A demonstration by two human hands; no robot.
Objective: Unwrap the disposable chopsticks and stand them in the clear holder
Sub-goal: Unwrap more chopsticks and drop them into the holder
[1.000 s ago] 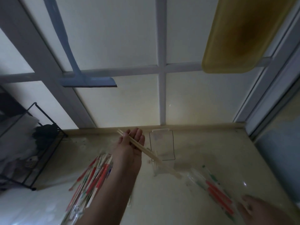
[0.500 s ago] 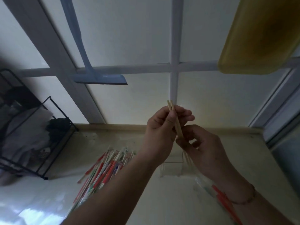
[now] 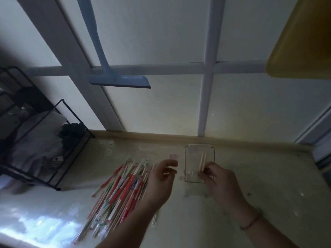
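A bare chopstick pair [image 3: 203, 162] is pinched by the right hand [image 3: 221, 181] over the clear holder [image 3: 199, 164], at 3 o'clock from the wrapped pile [image 3: 119, 191]. Best lowered upright, released late. Left hand [image 3: 161, 181] loosely curled, nothing held.

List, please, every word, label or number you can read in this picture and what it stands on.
None can be read.
Wrapped chopsticks: red and green print on the wrappers, too blurred to read.
Clear holder: faint pinkish marks near its top, too small and blurred to read.
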